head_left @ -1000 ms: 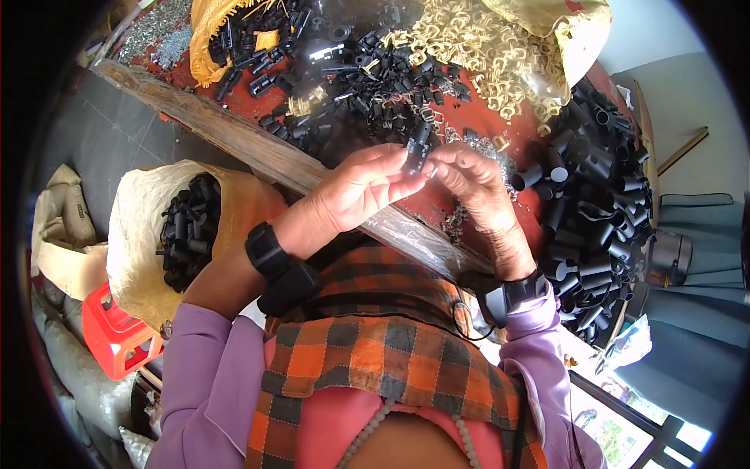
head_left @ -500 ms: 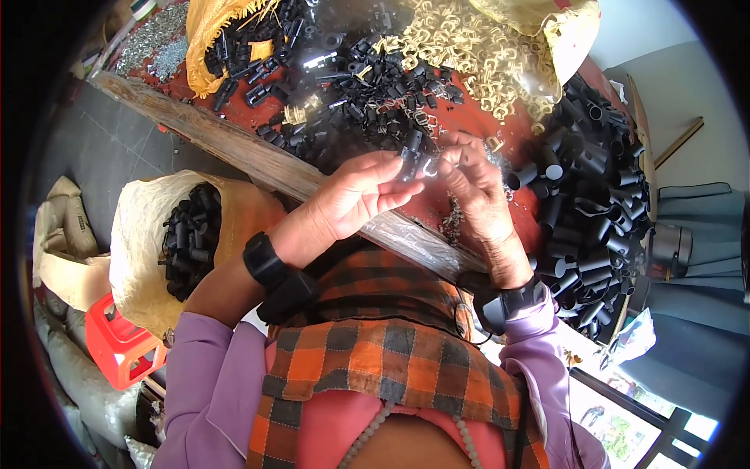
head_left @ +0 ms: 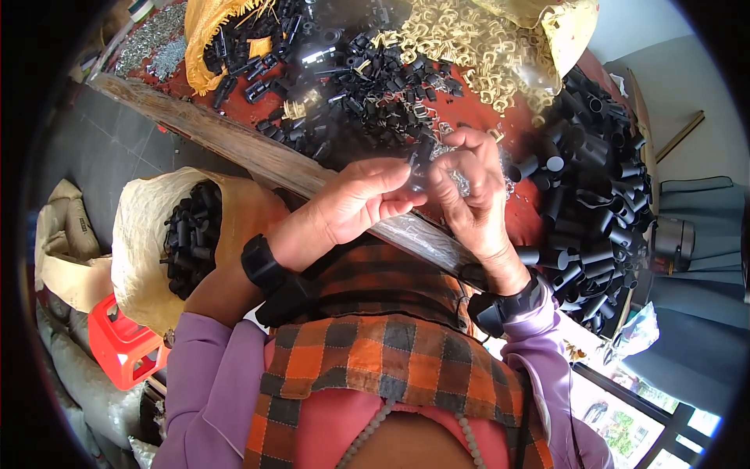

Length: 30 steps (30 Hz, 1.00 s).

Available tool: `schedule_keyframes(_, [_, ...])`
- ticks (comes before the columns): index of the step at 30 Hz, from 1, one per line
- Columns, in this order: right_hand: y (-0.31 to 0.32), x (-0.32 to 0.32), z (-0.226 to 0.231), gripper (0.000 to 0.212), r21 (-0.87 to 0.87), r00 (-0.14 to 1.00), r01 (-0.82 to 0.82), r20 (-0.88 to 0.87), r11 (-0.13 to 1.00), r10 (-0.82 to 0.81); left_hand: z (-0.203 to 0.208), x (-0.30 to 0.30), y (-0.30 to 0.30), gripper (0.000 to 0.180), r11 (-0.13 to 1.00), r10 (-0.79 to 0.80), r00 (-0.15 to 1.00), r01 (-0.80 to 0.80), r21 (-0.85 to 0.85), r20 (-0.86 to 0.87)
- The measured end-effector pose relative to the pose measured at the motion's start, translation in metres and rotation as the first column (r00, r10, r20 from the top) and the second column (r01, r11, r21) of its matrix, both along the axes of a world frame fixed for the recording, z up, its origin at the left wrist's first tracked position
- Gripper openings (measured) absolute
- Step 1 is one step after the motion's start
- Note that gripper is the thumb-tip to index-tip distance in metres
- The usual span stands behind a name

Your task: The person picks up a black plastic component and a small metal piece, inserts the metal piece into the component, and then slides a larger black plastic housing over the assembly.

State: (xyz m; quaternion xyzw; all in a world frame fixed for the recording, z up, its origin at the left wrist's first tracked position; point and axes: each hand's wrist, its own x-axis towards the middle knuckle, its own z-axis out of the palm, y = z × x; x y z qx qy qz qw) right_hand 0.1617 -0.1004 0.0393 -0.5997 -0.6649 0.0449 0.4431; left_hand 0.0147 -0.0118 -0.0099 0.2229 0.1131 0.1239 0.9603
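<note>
Above the table's near edge, my left hand point(head_left: 355, 202) pinches a small black cylindrical plastic part point(head_left: 419, 166) between thumb and fingers. It stands roughly upright, slightly blurred. My right hand point(head_left: 475, 199) is close against its right side, with thumb and index finger bent inward; whatever they pinch is hidden. Beyond both hands lies a heap of small black plastic pieces point(head_left: 379, 98). Loose silvery metal clips point(head_left: 459, 184) lie behind and beside my right hand.
Cream plastic clips point(head_left: 449, 43) cover the far table. Black tubes point(head_left: 598, 203) are piled at right. A wooden edge point(head_left: 226, 141) borders the red tabletop. To the left stand an open sack point(head_left: 144, 227) of black parts and a red stool point(head_left: 117, 344). Metal bits point(head_left: 148, 47) lie far left.
My right hand has closed in on the black part, its fingers curling more. A small pale piece seen between the hands earlier no longer shows. My left hand stays nearly in place.
</note>
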Motion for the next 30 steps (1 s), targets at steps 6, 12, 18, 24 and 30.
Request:
schedule_keyframes(6, [-0.004, -0.004, 0.002, 0.009, 0.021, 0.993, 0.011, 0.118, 1.000, -0.014, 0.005, -0.001, -0.003, 0.024, 0.994, 0.010, 1.000, -0.012, 0.106, 0.019])
schedule_keyframes(12, [-0.007, -0.008, 0.005, 0.010, 0.056, 0.970, 0.026, 0.240, 0.998, -0.039, 0.006, -0.002, -0.002, 0.026, 0.987, 0.046, 0.999, -0.047, 0.153, 0.011])
schedule_keyframes(18, [-0.007, -0.005, 0.000, 0.008, 0.068, 0.983, 0.001, 0.185, 0.998, -0.014, 0.004, -0.002, -0.001, 0.029, 0.974, 0.052, 0.999, -0.053, 0.222, 0.011])
schedule_keyframes(24, [-0.007, 0.002, -0.005, 0.008, 0.058, 0.987, 0.029, -0.157, 0.998, -0.019, 0.008, -0.004, 0.004, 0.030, 0.958, 0.082, 0.996, -0.071, 0.277, -0.030])
schedule_keyframes(30, [-0.015, 0.014, -0.015, 0.007, -0.196, 1.000, -0.003, 0.016, 0.981, 0.006, 0.000, -0.014, 0.011, 0.029, 0.931, 0.204, 0.974, -0.161, 0.329, -0.100])
